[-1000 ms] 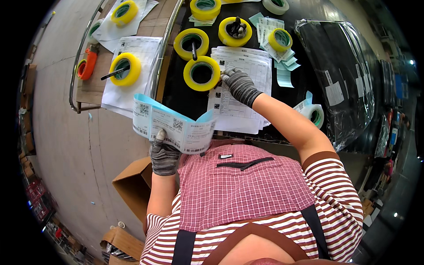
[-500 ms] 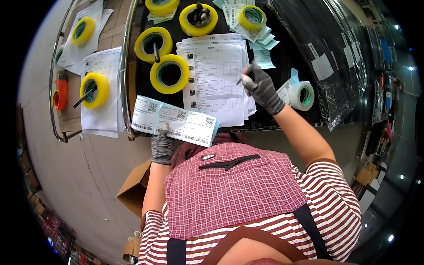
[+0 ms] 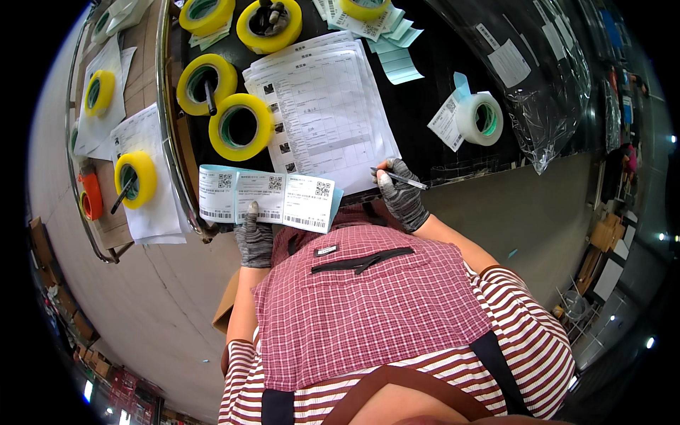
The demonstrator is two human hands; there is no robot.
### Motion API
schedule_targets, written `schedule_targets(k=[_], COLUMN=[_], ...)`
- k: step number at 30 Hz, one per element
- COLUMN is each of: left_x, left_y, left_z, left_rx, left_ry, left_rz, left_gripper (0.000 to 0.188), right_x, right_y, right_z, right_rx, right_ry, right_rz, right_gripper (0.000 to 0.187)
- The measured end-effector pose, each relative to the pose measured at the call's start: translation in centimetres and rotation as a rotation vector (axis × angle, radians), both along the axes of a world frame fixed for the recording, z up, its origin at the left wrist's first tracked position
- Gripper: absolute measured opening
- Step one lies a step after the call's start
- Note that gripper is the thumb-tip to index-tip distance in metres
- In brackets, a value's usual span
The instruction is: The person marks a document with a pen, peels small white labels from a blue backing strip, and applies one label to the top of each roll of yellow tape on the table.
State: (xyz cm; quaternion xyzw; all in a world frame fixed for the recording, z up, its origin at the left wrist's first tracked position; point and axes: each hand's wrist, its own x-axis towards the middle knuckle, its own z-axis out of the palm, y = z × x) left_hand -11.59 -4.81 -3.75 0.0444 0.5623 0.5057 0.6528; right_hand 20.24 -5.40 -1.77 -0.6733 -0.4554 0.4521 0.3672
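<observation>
My left hand, in a grey glove with bare fingertips, grips a strip of white labels on pale blue backing, its thumb lying on the middle label. The strip has several labels with square codes and barcodes. My right hand, gloved the same way, is closed round a pen near the table's front edge. Just beyond both hands lies a stack of printed table sheets with small pictures down the left side. Handwritten marks show on the top sheet.
Yellow tape rolls stand left of the sheets; one holds a black marker. A clear tape roll sits to the right beside a loose label. Farther right lies a black plastic-wrapped bundle. A metal-railed cart adjoins at left.
My right hand has drawn back from the right of the sheets to their lower right corner, still with the pen. The label strip stays in my left hand. The view has shifted.
</observation>
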Motion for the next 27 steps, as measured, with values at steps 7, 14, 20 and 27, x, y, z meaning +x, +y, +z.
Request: schedule_targets(k=[7, 14, 20, 27], left_x=[-0.1, 0.0, 0.0, 0.4], left_y=[0.3, 0.1, 0.1, 0.3], left_z=[-0.7, -0.6, -0.6, -0.2], left_rx=[-0.075, -0.11, -0.127, -0.095], left_ry=[0.089, 0.118, 0.192, 0.133], left_rz=[-0.079, -0.045, -0.106, -0.069], left_gripper=[0.046, 0.05, 0.055, 0.056], right_x=[-0.1, -0.1, 0.4, 0.1], right_y=[0.8, 0.8, 1.1, 1.2], right_z=[1.2, 0.6, 1.1, 0.4], right_rx=[0.049, 0.118, -0.021, 0.118], right_ry=[-0.101, -0.189, -0.192, -0.18], right_rz=[0.046, 0.054, 0.082, 0.042], right_gripper=[0.014, 0.008, 0.008, 0.008])
